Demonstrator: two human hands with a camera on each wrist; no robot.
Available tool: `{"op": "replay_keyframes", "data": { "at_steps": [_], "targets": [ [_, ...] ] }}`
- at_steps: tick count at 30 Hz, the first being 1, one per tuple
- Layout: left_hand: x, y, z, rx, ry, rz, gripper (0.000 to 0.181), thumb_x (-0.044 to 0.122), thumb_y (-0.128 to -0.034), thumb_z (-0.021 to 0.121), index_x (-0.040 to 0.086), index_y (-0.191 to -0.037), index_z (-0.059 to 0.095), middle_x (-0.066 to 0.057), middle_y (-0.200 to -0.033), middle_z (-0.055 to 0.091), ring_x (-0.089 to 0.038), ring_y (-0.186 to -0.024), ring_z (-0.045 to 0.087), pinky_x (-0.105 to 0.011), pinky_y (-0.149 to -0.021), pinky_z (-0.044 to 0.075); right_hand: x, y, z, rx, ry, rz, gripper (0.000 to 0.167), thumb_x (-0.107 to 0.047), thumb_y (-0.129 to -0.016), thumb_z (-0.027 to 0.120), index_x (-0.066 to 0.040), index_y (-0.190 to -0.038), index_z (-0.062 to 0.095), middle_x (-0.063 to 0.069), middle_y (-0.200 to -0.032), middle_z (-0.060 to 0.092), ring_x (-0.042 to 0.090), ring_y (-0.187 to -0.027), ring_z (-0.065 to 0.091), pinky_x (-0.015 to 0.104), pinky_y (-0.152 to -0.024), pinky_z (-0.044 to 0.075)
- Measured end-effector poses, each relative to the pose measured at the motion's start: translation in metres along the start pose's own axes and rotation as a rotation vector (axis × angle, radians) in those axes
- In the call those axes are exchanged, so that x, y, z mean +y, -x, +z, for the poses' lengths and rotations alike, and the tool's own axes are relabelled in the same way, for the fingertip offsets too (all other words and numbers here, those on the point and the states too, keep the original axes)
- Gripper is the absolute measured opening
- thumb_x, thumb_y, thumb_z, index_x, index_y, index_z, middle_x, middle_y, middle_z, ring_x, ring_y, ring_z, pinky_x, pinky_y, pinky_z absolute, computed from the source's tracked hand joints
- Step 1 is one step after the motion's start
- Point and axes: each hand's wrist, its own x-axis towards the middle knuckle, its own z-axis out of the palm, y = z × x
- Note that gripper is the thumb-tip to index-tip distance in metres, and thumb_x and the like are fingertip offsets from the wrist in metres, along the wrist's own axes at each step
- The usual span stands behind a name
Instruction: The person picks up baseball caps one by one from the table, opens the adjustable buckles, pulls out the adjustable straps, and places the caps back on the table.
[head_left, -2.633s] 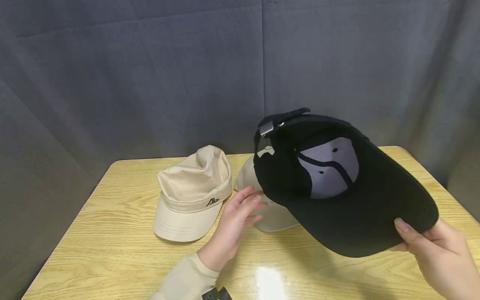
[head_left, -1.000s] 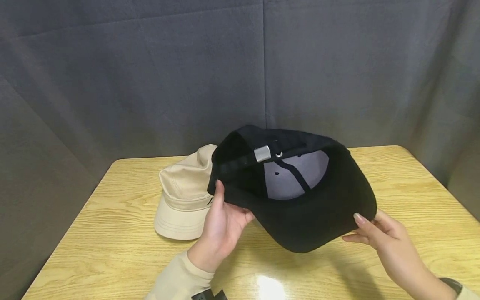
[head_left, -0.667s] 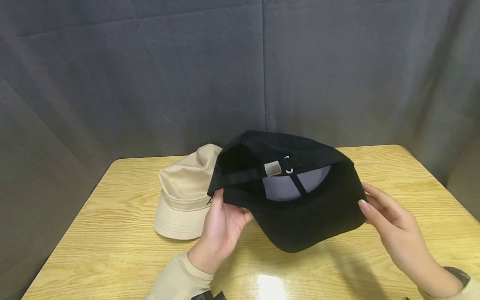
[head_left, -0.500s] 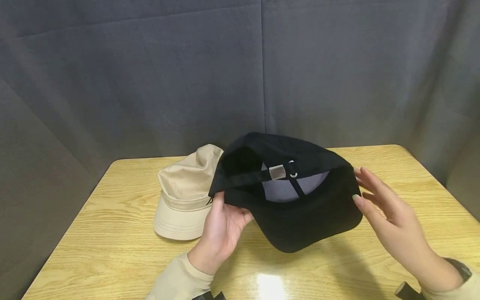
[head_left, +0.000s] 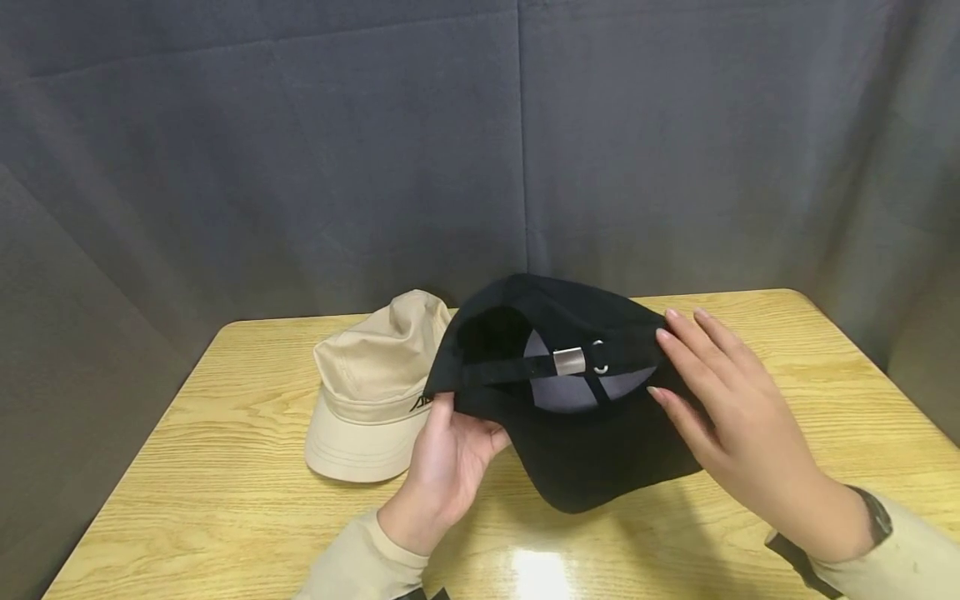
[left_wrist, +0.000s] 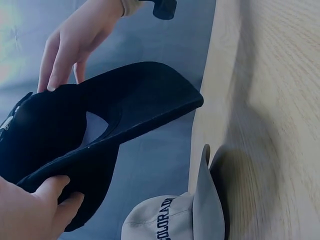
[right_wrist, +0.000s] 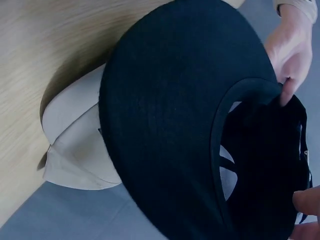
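A black baseball cap [head_left: 566, 304] is held above the table, its hollow side toward me and its brim pointing down and right. A metal buckle [head_left: 569, 361] shows on the strap across its back opening. My left hand [head_left: 450, 467] grips the cap's left edge, thumb inside and fingers beneath. My right hand [head_left: 738, 412] touches the right side near the strap with nearly straight, spread fingers. In the left wrist view, fingertips of that hand [left_wrist: 70, 50] rest on the cap's rim. The right wrist view shows its thumb tip [right_wrist: 305, 201] over the rim.
A beige flat-topped cap [head_left: 386, 375] with a dark logo sits on the wooden table [head_left: 187, 500], left of the black cap. A pale cap lettered COLORADO [left_wrist: 165, 220] stands on the table, hidden behind the black cap in the head view. A grey curtain [head_left: 360, 167] hangs behind.
My left hand has taken hold of the black cap. My right hand has left the brim and moved up to the cap's side. The cap has come left and tipped, its strap now facing me.
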Motion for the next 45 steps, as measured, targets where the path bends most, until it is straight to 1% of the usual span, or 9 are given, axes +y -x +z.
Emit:
{"op": "replay_keyframes", "data": {
  "at_steps": [3, 9, 12, 17, 20, 26, 31, 37, 45],
  "targets": [
    [-0.001, 0.001, 0.001, -0.002, -0.006, -0.007, 0.036, 0.037, -0.1075, 0.024, 0.016, -0.116, 0.053, -0.003, -0.104, 0.057, -0.014, -0.083, 0.057, -0.032, -0.080, 0.051, -0.001, -0.002, 0.005, 0.024, 0.047, -0.032, 0.058, -0.042, -0.104, 0.041, 0.008, -0.119, 0.063, 0.022, -0.127, 0.060, 0.039, -0.127, 0.047, 0.048, -0.108, 0.032],
    [-0.003, 0.002, 0.001, -0.011, -0.016, -0.012, 0.036, 0.036, -0.1076, 0.024, 0.016, -0.117, 0.053, -0.003, -0.103, 0.058, -0.013, -0.082, 0.057, -0.033, -0.081, 0.051, -0.005, -0.004, 0.011, 0.033, 0.097, -0.026, 0.059, -0.043, -0.104, 0.037, 0.008, -0.119, 0.063, 0.021, -0.128, 0.060, 0.043, -0.124, 0.048, 0.067, -0.090, 0.037],
    [-0.003, 0.002, 0.001, -0.028, -0.028, -0.011, 0.037, 0.039, -0.1068, 0.026, 0.016, -0.122, 0.051, -0.003, -0.105, 0.058, -0.014, -0.084, 0.058, -0.034, -0.082, 0.051, -0.006, -0.004, 0.011, 0.007, 0.109, -0.013, 0.061, -0.045, -0.104, 0.035, 0.008, -0.122, 0.060, 0.021, -0.131, 0.057, 0.043, -0.126, 0.046, 0.066, -0.093, 0.036],
    [-0.005, 0.002, 0.004, -0.065, -0.063, -0.011, 0.041, 0.042, -0.1064, 0.028, 0.013, -0.129, 0.048, -0.003, -0.109, 0.059, -0.016, -0.089, 0.059, -0.035, -0.084, 0.050, -0.005, -0.007, 0.011, -0.024, 0.093, 0.020, 0.067, -0.047, -0.104, 0.034, 0.012, -0.131, 0.051, 0.025, -0.136, 0.052, 0.044, -0.130, 0.042, 0.053, -0.108, 0.030],
    [-0.005, 0.001, 0.006, -0.071, -0.065, -0.010, 0.041, 0.040, -0.1068, 0.026, 0.013, -0.128, 0.048, -0.003, -0.108, 0.060, -0.016, -0.088, 0.059, -0.035, -0.083, 0.051, -0.004, -0.008, 0.012, -0.044, 0.096, 0.039, 0.069, -0.046, -0.104, 0.032, 0.015, -0.134, 0.046, 0.028, -0.138, 0.048, 0.045, -0.130, 0.041, 0.049, -0.111, 0.026],
    [-0.003, 0.001, 0.006, -0.036, -0.037, -0.005, 0.040, 0.037, -0.1073, 0.025, 0.012, -0.127, 0.048, -0.002, -0.108, 0.058, -0.016, -0.088, 0.058, -0.033, -0.082, 0.051, -0.005, -0.007, 0.012, -0.085, 0.115, 0.030, 0.066, -0.046, -0.105, 0.030, 0.011, -0.130, 0.052, 0.027, -0.140, 0.047, 0.046, -0.131, 0.039, 0.064, -0.101, 0.031],
    [-0.003, 0.002, 0.006, -0.044, -0.032, -0.016, 0.040, 0.038, -0.1071, 0.025, 0.012, -0.125, 0.049, -0.003, -0.105, 0.058, -0.015, -0.088, 0.058, -0.033, -0.082, 0.051, -0.008, -0.007, 0.014, -0.071, 0.138, -0.032, 0.060, -0.046, -0.105, 0.031, 0.003, -0.132, 0.053, 0.023, -0.141, 0.048, 0.048, -0.130, 0.040, 0.076, -0.088, 0.033],
    [-0.004, 0.004, 0.009, -0.087, -0.039, -0.016, 0.042, 0.040, -0.1068, 0.026, 0.012, -0.131, 0.046, -0.003, -0.108, 0.058, -0.015, -0.091, 0.058, -0.033, -0.083, 0.051, -0.009, -0.015, 0.018, 0.015, 0.160, -0.067, 0.060, -0.046, -0.104, 0.036, 0.005, -0.130, 0.053, 0.023, -0.134, 0.054, 0.049, -0.122, 0.047, 0.073, -0.082, 0.036],
    [-0.007, 0.008, 0.011, -0.143, -0.133, 0.026, 0.041, 0.039, -0.1064, 0.031, 0.011, -0.133, 0.045, -0.001, -0.114, 0.060, -0.014, -0.098, 0.058, -0.035, -0.086, 0.049, -0.007, -0.022, 0.012, 0.009, 0.101, -0.037, 0.058, -0.042, -0.105, 0.036, 0.007, -0.130, 0.053, 0.022, -0.128, 0.059, 0.044, -0.112, 0.056, 0.067, -0.085, 0.039]
  ]
}}
